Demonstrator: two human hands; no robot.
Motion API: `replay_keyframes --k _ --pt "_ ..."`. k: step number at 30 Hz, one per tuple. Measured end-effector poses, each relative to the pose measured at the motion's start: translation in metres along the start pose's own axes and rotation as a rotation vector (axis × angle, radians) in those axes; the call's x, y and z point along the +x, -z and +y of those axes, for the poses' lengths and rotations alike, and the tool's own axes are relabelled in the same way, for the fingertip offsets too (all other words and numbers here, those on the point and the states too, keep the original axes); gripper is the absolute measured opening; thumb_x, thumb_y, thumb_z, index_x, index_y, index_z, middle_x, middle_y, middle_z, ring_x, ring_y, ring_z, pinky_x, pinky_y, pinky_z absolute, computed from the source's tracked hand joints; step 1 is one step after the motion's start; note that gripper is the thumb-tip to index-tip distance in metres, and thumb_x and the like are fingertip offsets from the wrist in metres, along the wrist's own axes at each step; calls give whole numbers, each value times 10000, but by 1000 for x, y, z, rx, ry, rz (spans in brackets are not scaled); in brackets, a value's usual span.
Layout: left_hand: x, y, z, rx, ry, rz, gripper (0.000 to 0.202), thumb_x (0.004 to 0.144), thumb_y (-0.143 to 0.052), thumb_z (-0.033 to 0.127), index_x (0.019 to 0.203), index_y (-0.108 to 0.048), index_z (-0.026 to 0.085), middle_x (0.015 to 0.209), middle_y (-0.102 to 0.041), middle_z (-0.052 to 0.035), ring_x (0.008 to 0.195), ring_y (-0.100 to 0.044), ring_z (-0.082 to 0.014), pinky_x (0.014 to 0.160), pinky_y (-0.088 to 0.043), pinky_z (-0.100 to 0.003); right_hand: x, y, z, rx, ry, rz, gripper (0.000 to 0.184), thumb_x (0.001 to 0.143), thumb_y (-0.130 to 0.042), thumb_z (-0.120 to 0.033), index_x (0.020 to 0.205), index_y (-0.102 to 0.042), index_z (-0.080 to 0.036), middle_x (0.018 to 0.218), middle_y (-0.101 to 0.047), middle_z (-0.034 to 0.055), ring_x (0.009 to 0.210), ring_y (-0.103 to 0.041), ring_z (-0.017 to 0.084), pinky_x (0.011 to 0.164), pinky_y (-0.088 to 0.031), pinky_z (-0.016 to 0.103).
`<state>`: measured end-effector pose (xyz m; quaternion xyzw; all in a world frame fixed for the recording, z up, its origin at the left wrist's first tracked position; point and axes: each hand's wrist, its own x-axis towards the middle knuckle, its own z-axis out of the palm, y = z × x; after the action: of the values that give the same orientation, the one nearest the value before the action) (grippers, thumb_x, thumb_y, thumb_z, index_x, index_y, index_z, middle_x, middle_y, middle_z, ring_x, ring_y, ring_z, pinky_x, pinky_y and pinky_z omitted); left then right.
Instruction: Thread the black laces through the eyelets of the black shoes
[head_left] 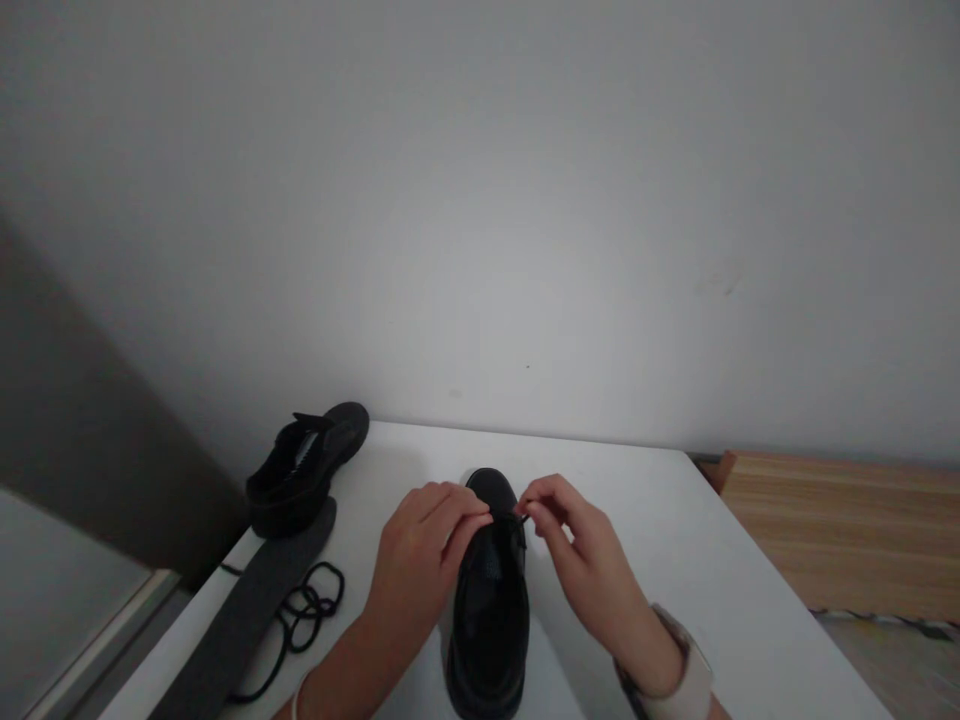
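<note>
Black shoe front & ctr on the white tabletop, toe twd the wall, opening up, both hands at its upper! R hand has thumb & index closed in a pinch on a thin dark lace, prob. an end, right by the shoe's R edge. L hand is at the opposite edge, thumb & fingertips drawn close; can't tell if they grip the upper or just rest on it.

Tips, quick: pinch the lace v. near its tip so it doesn't flop. L fingers do best bracing that edge firmly, bc a light shoe cd slide or twist on smooth tabletop. Pull in line w/ the hole, not sideways, & check for twists; black on black is hard to read in this dim light, so go by feel too.

Off to the L: 2nd shoe, heel end by a dark grey strip, plus loose looped cord just beside the strip, well apart fr. the L fingertips.
</note>
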<state>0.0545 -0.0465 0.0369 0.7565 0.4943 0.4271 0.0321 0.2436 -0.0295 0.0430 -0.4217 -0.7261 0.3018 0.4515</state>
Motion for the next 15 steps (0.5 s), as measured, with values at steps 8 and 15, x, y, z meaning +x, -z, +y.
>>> replay_keyframes --k 8,15 --pt "13 39 -21 -672 399 359 99 931 -591 307 898 -582 214 788 -693 16 743 -686 -161 726 -556 -297 -3 26 18 434 -82 372 130 946 -598 -374 944 -586 -244 749 -646 -24 819 -636 153 829 -479 299" --pt "-5 10 -28 -349 453 -354 228 936 -500 372 836 -603 195 627 -504 53 583 -478 -128 546 -341 -238 -17 12 35 103 -236 21 237 970 -492 -439 989 -570 -216 628 -491 -52 569 -468 137 536 -376 254"
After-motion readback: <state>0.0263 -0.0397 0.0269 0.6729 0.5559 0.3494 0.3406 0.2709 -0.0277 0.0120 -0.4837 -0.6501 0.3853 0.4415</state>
